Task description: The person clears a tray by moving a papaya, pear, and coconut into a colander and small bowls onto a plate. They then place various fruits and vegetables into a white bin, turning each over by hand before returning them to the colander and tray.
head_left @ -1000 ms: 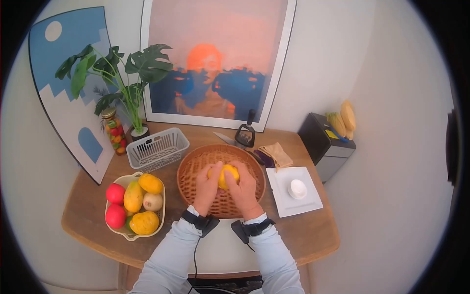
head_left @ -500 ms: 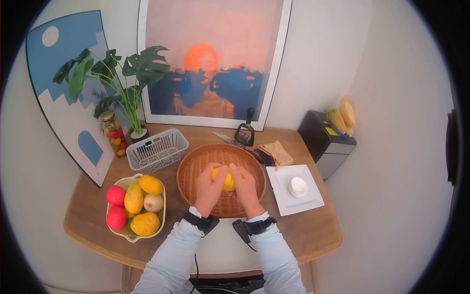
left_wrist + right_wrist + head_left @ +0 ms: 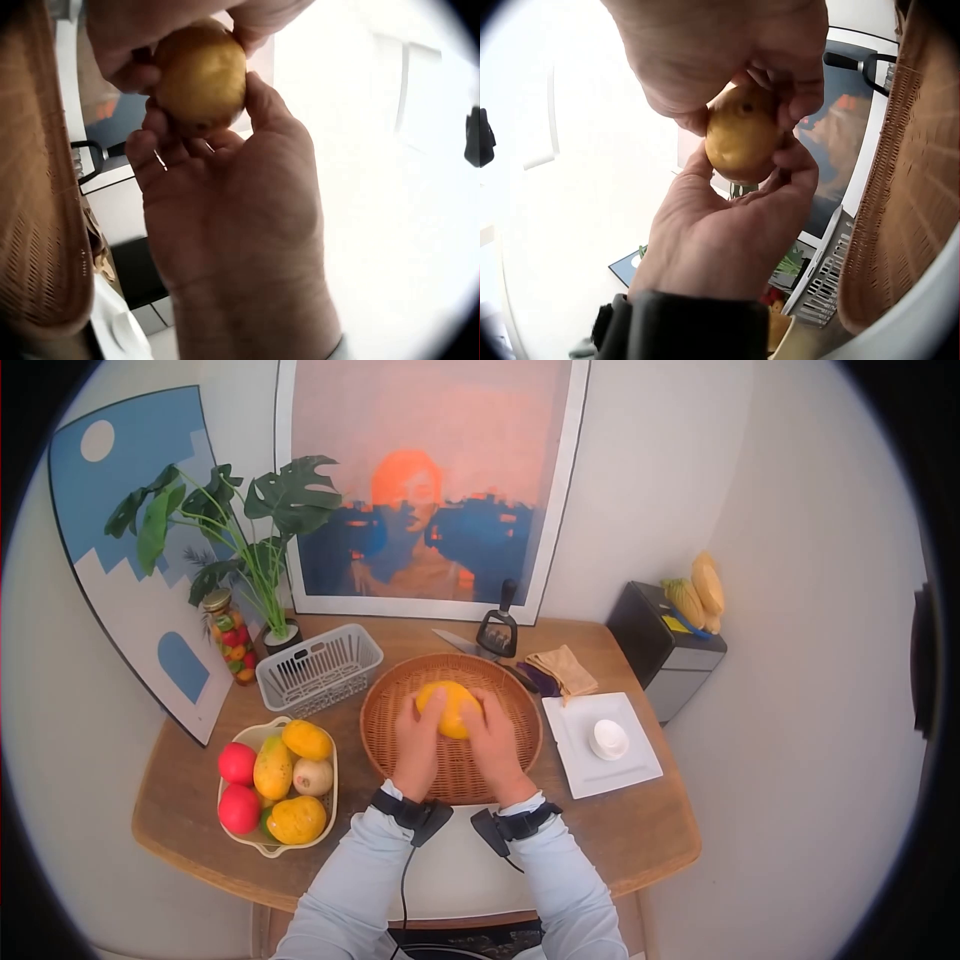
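A yellow fruit (image 3: 448,710) is held between both hands over the round wicker basket (image 3: 385,695). The left hand (image 3: 416,744) grips its left side and the right hand (image 3: 495,745) its right side, thumbs on the near face. In the left wrist view the fingers of the left hand (image 3: 229,202) curl round the fruit (image 3: 201,79), which has a small dark spot low down. The right wrist view shows the right hand (image 3: 724,236) pinching the fruit (image 3: 741,139) from the opposite side.
At left stands a cream basket (image 3: 334,800) of mixed fruit, with a grey plastic basket (image 3: 318,670) behind it. A white plate (image 3: 598,778) bearing a small white bowl (image 3: 608,738) lies at right. Behind are a knife (image 3: 457,641), a black-handled grater (image 3: 498,630) and a tan cloth (image 3: 566,670).
Both hands have changed their grip on the yellow fruit; their fingers stand further apart than half a second ago, and more of its top shows. The head view has shifted slightly.
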`<state>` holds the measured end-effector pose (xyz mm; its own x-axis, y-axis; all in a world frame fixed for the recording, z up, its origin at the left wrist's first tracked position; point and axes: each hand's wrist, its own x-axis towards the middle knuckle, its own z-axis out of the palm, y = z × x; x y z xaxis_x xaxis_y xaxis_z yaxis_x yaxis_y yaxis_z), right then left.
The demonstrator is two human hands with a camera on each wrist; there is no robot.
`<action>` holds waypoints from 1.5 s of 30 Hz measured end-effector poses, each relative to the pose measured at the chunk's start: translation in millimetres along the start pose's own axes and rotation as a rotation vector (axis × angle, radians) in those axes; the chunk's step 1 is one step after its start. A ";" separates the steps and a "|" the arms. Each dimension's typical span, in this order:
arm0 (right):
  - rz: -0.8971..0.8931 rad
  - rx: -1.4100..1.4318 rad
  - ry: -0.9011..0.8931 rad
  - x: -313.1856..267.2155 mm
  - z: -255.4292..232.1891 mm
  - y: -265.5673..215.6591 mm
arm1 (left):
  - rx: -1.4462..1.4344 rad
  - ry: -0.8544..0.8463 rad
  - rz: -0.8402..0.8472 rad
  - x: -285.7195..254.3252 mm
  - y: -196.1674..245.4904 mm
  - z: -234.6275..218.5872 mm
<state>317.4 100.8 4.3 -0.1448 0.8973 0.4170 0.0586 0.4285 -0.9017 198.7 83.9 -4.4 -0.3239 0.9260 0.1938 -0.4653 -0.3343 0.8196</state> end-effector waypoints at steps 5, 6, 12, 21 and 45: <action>-0.356 -0.366 0.031 -4.1 12.1 -6.1 | -0.337 -0.099 -0.122 1.6 7.0 -5.9; -0.387 -0.433 0.073 -3.3 13.7 -0.4 | -0.327 -0.101 -0.130 2.3 2.3 -5.7; -0.073 -0.256 -0.037 2.9 -4.2 4.2 | -0.062 -0.177 -0.115 -0.7 8.6 2.6; -0.420 -0.324 0.104 -2.0 9.4 -3.7 | -0.129 -0.181 -0.381 6.9 4.2 -13.3; -0.417 -0.206 0.118 0.3 -6.9 -25.6 | -0.094 -0.250 -0.523 -15.2 30.9 12.6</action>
<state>322.6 90.8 28.3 -0.0851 0.6452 0.7592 0.2155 0.7559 -0.6183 199.6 61.7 24.8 0.1672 0.9816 -0.0927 -0.5860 0.1745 0.7913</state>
